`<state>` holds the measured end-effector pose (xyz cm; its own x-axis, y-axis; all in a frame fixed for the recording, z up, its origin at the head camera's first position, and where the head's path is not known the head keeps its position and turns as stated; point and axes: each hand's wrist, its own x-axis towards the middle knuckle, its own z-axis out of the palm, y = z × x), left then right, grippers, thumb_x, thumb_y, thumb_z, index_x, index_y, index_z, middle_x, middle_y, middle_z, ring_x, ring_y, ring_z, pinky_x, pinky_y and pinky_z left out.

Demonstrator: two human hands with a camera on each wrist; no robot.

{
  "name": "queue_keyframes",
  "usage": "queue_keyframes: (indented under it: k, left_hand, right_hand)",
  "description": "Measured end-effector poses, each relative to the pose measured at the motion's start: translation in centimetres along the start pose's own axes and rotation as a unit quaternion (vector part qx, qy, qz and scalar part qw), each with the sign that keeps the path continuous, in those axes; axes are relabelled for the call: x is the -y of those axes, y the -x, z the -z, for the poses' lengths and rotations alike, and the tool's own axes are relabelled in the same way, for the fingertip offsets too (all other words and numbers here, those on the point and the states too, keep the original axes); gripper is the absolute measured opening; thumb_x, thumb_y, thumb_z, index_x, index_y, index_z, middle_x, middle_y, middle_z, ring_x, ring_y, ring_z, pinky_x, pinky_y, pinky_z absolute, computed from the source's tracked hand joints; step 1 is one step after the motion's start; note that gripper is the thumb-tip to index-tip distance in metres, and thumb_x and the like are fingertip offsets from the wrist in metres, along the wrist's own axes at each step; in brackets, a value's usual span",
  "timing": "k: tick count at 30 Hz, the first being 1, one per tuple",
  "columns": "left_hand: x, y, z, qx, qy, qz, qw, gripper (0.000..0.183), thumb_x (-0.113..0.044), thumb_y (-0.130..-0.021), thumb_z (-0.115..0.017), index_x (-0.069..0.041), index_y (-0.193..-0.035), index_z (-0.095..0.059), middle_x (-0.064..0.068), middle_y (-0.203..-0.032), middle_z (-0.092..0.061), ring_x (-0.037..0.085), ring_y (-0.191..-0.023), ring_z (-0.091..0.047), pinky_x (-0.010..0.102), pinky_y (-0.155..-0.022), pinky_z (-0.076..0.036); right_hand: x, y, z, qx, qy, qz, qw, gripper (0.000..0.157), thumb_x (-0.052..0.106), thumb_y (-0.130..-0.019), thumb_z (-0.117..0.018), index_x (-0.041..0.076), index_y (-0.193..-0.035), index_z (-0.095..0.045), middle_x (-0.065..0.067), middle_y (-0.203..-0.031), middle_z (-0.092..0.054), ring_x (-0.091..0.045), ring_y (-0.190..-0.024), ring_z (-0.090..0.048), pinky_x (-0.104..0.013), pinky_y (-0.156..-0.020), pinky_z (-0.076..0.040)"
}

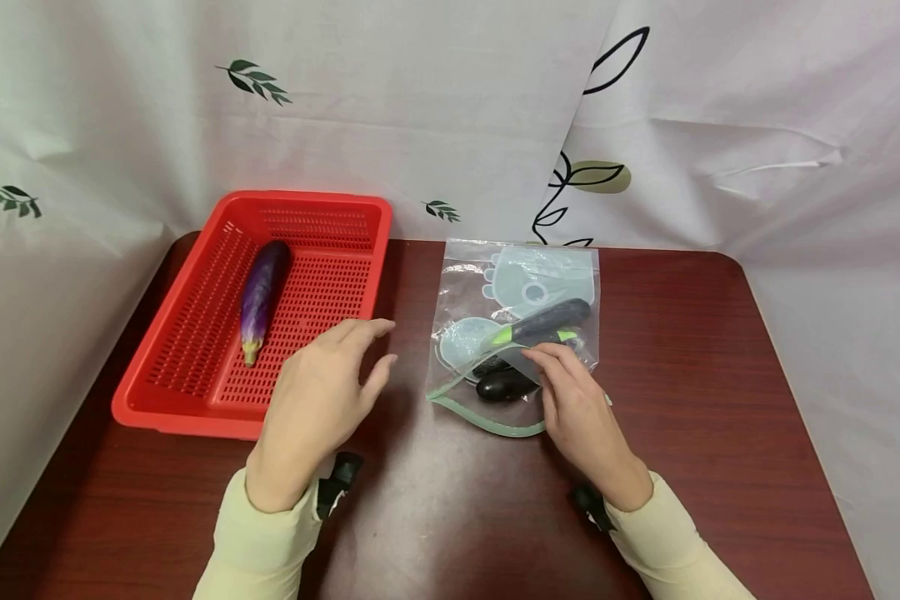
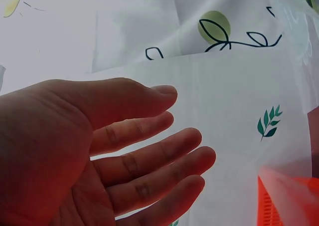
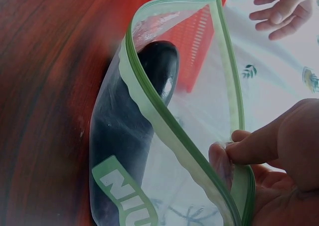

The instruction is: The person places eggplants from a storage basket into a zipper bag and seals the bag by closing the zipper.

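A clear zip bag (image 1: 465, 287) with a green-edged mouth lies on the table, its opening spread toward me. Inside it are dark eggplants (image 1: 506, 386), one end showing at the mouth in the right wrist view. My right hand (image 1: 581, 412) pinches the bag's rim between thumb and fingers at the right side of the mouth. My left hand (image 1: 322, 400) is held above the near right corner of the red basket (image 1: 378, 250), fingers and thumb apart with nothing between them. A single purple eggplant (image 1: 265, 296) lies in that basket.
The dark red-brown wooden table (image 1: 690, 350) carries the basket on its left side and the bag near its middle. White cloth (image 1: 390, 108) printed with leaves rises behind the table and along both sides.
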<state>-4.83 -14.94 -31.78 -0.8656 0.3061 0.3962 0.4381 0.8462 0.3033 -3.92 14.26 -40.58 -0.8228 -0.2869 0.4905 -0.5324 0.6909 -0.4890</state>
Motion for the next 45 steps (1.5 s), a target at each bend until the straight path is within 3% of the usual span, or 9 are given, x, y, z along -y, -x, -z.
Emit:
queue_keyframes:
  k: [7,11,15,22,28,37,45]
  left_hand:
    - [0.6,-0.2,0.6,0.008,-0.01,0.009,0.9999,0.036,-0.016,-0.086,-0.078,-0.004,-0.119,-0.069,0.01,-0.098,-0.068,0.021,-0.062,-0.051,0.038,-0.053,-0.046]
    - [1.0,-0.4,1.2,0.02,-0.008,0.021,0.9995,0.036,-0.015,-0.087,-0.076,-0.003,-0.12,-0.068,0.013,-0.105,-0.07,0.029,-0.078,-0.066,0.045,-0.066,-0.053]
    - [1.5,-0.6,1.8,0.028,-0.009,0.034,0.999,0.036,-0.015,-0.088,-0.076,-0.003,-0.121,-0.068,0.016,-0.112,-0.07,0.035,-0.095,-0.069,0.05,-0.075,-0.054]
    - [2.5,-1.1,2.5,0.023,-0.006,0.048,0.9985,0.034,-0.014,-0.088,-0.075,-0.004,-0.12,-0.069,0.016,-0.112,-0.071,0.034,-0.092,-0.069,0.051,-0.072,-0.054]
    - [3.3,-1.5,3.0,0.03,0.0,0.064,0.9975,0.035,-0.012,-0.088,-0.074,-0.004,-0.121,-0.068,0.015,-0.112,-0.071,0.033,-0.097,-0.068,0.053,-0.076,-0.052]
    - [4.8,-2.2,3.8,0.036,-0.007,0.083,0.9959,0.036,-0.01,-0.088,-0.075,-0.002,-0.122,-0.067,0.017,-0.11,-0.07,0.033,-0.087,-0.066,0.05,-0.072,-0.052]
    - [6.4,-3.0,4.3,0.049,-0.02,0.098,0.9938,0.037,-0.009,-0.088,-0.074,0.001,-0.123,-0.066,0.02,-0.111,-0.07,0.036,-0.087,-0.065,0.051,-0.077,-0.051]
  right_hand:
    - [0.0,0.0,0.0,0.004,0.001,-0.002,1.0,0.039,-0.017,-0.088,-0.06,-0.003,-0.124,-0.064,-0.014,-0.121,-0.06,-0.024,-0.109,-0.062,-0.038,-0.085,-0.055]
    - [-0.1,0.0,0.0,0.002,0.0,0.001,1.0,0.039,-0.017,-0.088,-0.06,-0.003,-0.124,-0.064,-0.014,-0.121,-0.06,-0.024,-0.108,-0.062,-0.038,-0.084,-0.055]
    - [-0.1,0.1,0.0,-0.001,-0.001,0.003,1.0,0.039,-0.017,-0.088,-0.06,-0.003,-0.124,-0.064,-0.014,-0.121,-0.06,-0.023,-0.107,-0.063,-0.037,-0.083,-0.055]
    - [-0.1,0.1,0.0,0.002,0.001,0.0,1.0,0.039,-0.016,-0.088,-0.06,-0.002,-0.125,-0.064,-0.014,-0.121,-0.06,-0.024,-0.108,-0.062,-0.038,-0.084,-0.055]
    - [0.0,0.1,0.0,0.006,0.003,-0.005,1.0,0.04,-0.016,-0.088,-0.06,-0.002,-0.125,-0.064,-0.013,-0.122,-0.06,-0.023,-0.109,-0.062,-0.038,-0.083,-0.055]
    - [0.0,0.1,-0.1,0.009,0.0,-0.008,1.0,0.04,-0.016,-0.088,-0.061,-0.002,-0.125,-0.064,-0.013,-0.122,-0.06,-0.022,-0.109,-0.062,-0.037,-0.083,-0.055]
    - [0.0,0.1,-0.1,0.01,0.003,-0.009,1.0,0.039,-0.015,-0.089,-0.062,-0.002,-0.125,-0.064,-0.013,-0.122,-0.06,-0.023,-0.108,-0.062,-0.037,-0.083,-0.056]
